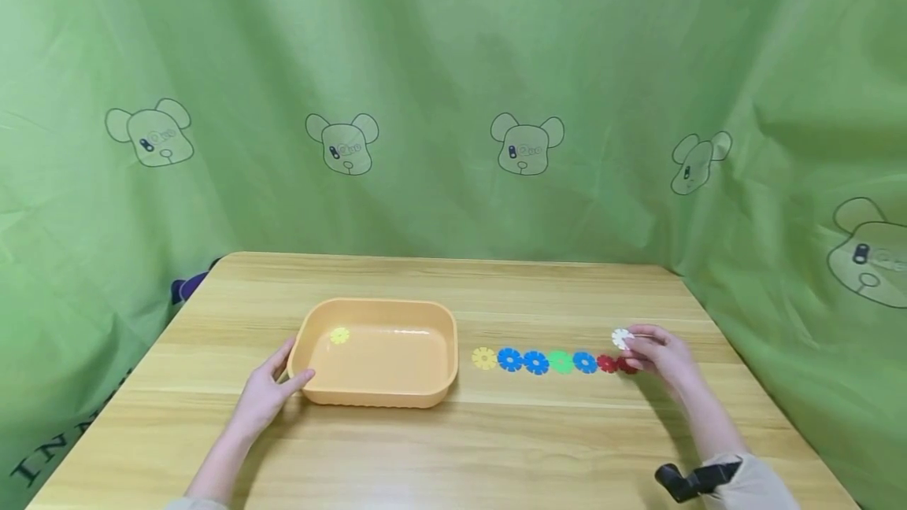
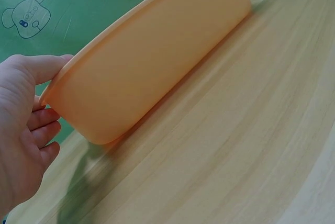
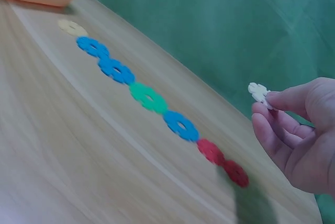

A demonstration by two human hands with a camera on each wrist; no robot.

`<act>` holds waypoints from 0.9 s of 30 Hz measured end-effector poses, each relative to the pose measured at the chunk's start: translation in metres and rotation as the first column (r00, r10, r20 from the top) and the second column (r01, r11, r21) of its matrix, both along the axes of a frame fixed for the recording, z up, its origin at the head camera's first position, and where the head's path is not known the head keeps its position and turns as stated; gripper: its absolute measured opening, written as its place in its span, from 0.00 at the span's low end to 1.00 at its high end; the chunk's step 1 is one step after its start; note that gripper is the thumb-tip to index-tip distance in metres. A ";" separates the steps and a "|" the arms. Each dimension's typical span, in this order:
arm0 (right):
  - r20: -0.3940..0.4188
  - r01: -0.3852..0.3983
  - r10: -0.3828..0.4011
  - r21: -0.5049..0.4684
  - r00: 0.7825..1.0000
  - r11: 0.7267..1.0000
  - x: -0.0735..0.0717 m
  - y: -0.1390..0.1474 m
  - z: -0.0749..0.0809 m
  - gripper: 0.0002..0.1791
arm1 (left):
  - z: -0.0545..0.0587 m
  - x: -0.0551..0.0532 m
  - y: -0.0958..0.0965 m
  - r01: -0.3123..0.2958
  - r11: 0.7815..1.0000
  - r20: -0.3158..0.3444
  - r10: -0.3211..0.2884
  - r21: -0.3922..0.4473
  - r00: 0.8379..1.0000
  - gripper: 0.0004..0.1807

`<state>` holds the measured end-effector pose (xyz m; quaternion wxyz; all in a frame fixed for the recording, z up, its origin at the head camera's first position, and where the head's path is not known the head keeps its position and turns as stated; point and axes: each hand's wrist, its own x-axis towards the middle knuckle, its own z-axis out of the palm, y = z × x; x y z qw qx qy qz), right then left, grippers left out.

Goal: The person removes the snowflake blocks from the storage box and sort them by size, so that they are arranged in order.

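My left hand grips the left rim of an orange plastic basin, thumb over the edge and fingers outside, as the left wrist view shows. Inside the basin lies one yellow snowflake disc. At the right, my right hand pinches a white snowflake disc between thumb and fingers, raised above the table. Below it runs a row of notched discs: a yellow disc, two blue discs, a green disc, another blue disc and two red discs. The hand partly hides the last red one in the head view.
The wooden table has its far edge against a green curtain printed with bear heads. More curtain hangs along both sides. A black strap is on the right sleeve. Something purple shows behind the table's left edge.
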<state>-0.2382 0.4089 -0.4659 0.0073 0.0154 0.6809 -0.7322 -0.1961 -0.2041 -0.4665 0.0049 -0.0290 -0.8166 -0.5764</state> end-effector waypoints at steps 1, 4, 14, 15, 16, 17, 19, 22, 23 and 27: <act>0.010 0.006 -0.006 -0.003 1.000 1.000 0.001 0.004 0.000 0.08 | 0.000 0.000 0.000 -0.001 1.000 0.000 0.001 0.000 1.000 0.42; 0.044 0.047 -0.047 0.000 0.998 0.999 0.009 0.007 0.008 0.09 | 0.001 0.000 0.000 -0.002 1.000 0.001 0.002 0.004 1.000 0.42; 0.125 0.202 -0.245 0.283 0.961 0.938 0.021 0.013 0.011 0.07 | 0.001 0.000 0.000 -0.003 1.000 -0.005 0.003 0.001 1.000 0.43; 0.124 0.214 -0.266 0.325 0.956 0.921 0.021 0.015 0.008 0.08 | 0.001 0.000 -0.001 -0.002 1.000 -0.003 0.002 0.002 1.000 0.43; 0.123 0.225 -0.285 0.359 0.951 0.906 0.021 0.016 0.005 0.09 | 0.001 0.000 -0.001 -0.001 1.000 -0.002 0.001 0.002 1.000 0.43; 0.124 0.232 -0.299 0.384 0.946 0.894 0.022 0.018 0.003 0.10 | 0.000 0.000 -0.001 0.001 1.000 -0.001 -0.001 0.005 1.000 0.43; 0.120 0.236 -0.314 0.430 0.942 0.872 0.022 0.020 -0.002 0.12 | -0.001 0.001 -0.001 0.004 1.000 0.002 -0.004 0.005 1.000 0.43; 0.116 0.220 -0.311 0.483 0.943 0.848 0.022 0.021 -0.004 0.19 | -0.002 0.000 -0.001 0.007 1.000 0.006 -0.007 0.007 1.000 0.43; 0.117 0.209 -0.305 0.501 0.945 0.840 0.022 0.022 -0.004 0.21 | -0.002 0.000 -0.001 0.006 1.000 0.007 -0.007 0.007 1.000 0.43; 0.106 0.183 -0.290 0.561 0.951 0.807 0.021 0.021 -0.002 0.25 | -0.002 -0.001 0.000 0.003 1.000 -0.001 -0.003 0.010 1.000 0.42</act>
